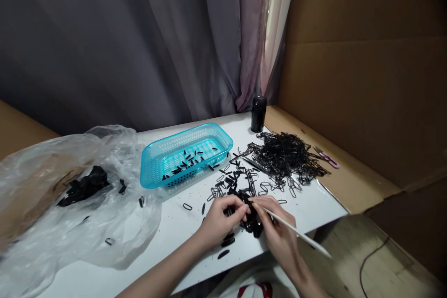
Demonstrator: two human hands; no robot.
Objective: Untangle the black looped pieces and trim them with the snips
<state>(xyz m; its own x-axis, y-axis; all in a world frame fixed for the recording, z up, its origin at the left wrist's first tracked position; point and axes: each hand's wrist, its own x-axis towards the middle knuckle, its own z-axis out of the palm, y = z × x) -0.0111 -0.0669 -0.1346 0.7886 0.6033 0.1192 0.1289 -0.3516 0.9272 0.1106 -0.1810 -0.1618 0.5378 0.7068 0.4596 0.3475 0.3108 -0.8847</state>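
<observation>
Clearly, the right hand [279,230] pinches a slim white stick [307,238] between thumb and fingers, like a pen; we suppose this grip lets its near end be guided finely, while the long rest extends freely to the right. The left hand [221,219] is curled, thumb and fingertips brought near each other beside the right fingers, perhaps for steadying a small piece, but we cannot tell whether anything is pinched there. A clump of small black pieces [252,229] lies on the white table [174,237] between and beneath both hands, probably gathered there to be within easy reach.

As for containers, the blue plastic basket [144,170] stands beyond the left hand, with slim black pieces [188,162] scattered over its floor. Further left, a transparent plastic bag [131,228] is spread loosely, and a crumpled black bundle [89,187] shows within its folds. A tangled heap of black loops [286,156] lies to the right, near pink-handled scissors [330,159] and a black bottle [258,116].
</observation>
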